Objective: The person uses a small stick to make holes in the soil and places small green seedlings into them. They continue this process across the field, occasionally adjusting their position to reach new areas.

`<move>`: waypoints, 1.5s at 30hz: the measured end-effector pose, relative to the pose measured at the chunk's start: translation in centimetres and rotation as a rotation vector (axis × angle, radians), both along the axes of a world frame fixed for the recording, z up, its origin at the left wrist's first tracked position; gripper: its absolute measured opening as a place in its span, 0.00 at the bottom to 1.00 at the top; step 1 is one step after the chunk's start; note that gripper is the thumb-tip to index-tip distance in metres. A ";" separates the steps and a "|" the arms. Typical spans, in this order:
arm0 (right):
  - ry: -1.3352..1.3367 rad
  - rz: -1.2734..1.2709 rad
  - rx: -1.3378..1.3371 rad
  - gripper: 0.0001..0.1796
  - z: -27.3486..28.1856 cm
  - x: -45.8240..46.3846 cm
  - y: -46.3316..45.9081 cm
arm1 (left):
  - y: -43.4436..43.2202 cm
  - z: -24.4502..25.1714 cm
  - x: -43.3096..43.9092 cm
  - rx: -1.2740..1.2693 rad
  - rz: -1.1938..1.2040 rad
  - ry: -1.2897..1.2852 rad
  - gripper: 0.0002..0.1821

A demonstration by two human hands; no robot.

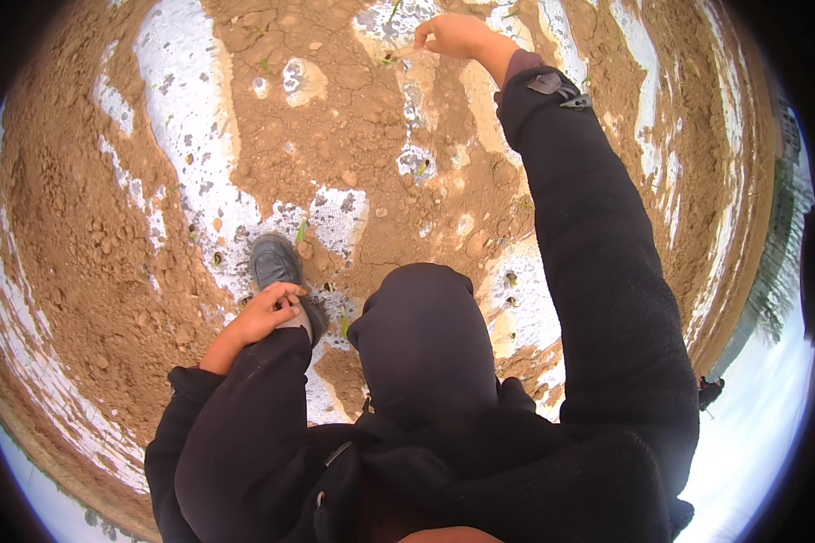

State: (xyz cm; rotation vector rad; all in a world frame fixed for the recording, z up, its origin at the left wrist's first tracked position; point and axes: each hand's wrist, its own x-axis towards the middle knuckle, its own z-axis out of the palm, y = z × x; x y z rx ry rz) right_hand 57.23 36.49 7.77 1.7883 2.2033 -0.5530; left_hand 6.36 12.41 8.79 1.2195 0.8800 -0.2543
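My right hand (pixel 451 35) reaches out low over the soil at the top of the view. Its fingers are bent around a thin pale stick (pixel 405 51), whose tip is by a hole with a small green seedling (pixel 388 59) in the white plastic film (pixel 373 26); whether the tip touches the soil is not clear. My left hand (pixel 269 313) rests on my left shin, just above the dark shoe (pixel 274 259). Its fingers are loosely curled and apart, with nothing plainly in them. Green shoots (pixel 301 231) stand near that shoe.
Brown, cracked soil (pixel 292 149) covers much of the film, which shows in long strips (pixel 187 102). Several holes (pixel 511 279) pierce it beside my bent right knee (pixel 421 319). Far off at the right rim is another person (pixel 710 391), with trees (pixel 777 251) beyond the field.
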 end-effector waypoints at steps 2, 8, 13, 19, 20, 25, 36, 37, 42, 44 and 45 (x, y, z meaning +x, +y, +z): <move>-0.004 -0.019 0.001 0.11 0.1 0.1 -0.3 | -0.1 -0.1 -0.1 -0.004 0.006 -0.003 0.19; 0.080 -0.115 0.071 0.11 -0.5 0.7 -2.0 | -0.1 0.0 -0.2 -0.005 0.009 -0.004 0.19; 0.021 -0.201 0.168 0.12 -0.2 -0.4 -4.6 | 0.0 0.1 -0.1 -0.004 0.002 0.011 0.19; -0.234 0.072 0.172 0.12 2.1 -3.4 -2.4 | 0.0 0.1 0.0 0.012 0.002 -0.009 0.19; -0.273 0.113 0.152 0.12 2.4 -3.9 -1.9 | 0.0 0.1 0.0 -0.010 0.011 -0.004 0.19; -0.137 -0.055 0.064 0.12 1.4 -3.8 -2.1 | -0.1 0.0 0.0 0.010 0.012 -0.023 0.18; 1.671 -1.752 -0.303 0.06 -7.1 -12.1 -11.2 | 0.0 0.1 0.1 -0.008 0.020 -0.016 0.19; 1.793 -1.800 -0.298 0.06 -6.9 -12.9 -10.9 | 0.0 0.1 0.1 -0.006 0.013 -0.015 0.19; 1.950 -1.912 -0.192 0.05 -5.7 -14.7 -10.2 | 0.1 0.1 0.1 -0.026 0.011 -0.001 0.19; 1.970 -1.931 -0.143 0.05 -5.6 -15.0 -10.3 | 0.1 0.0 0.1 -0.025 0.011 -0.003 0.19; 1.957 -1.951 -0.118 0.05 -5.5 -15.2 -10.4 | 0.1 0.0 0.1 -0.023 0.011 -0.005 0.19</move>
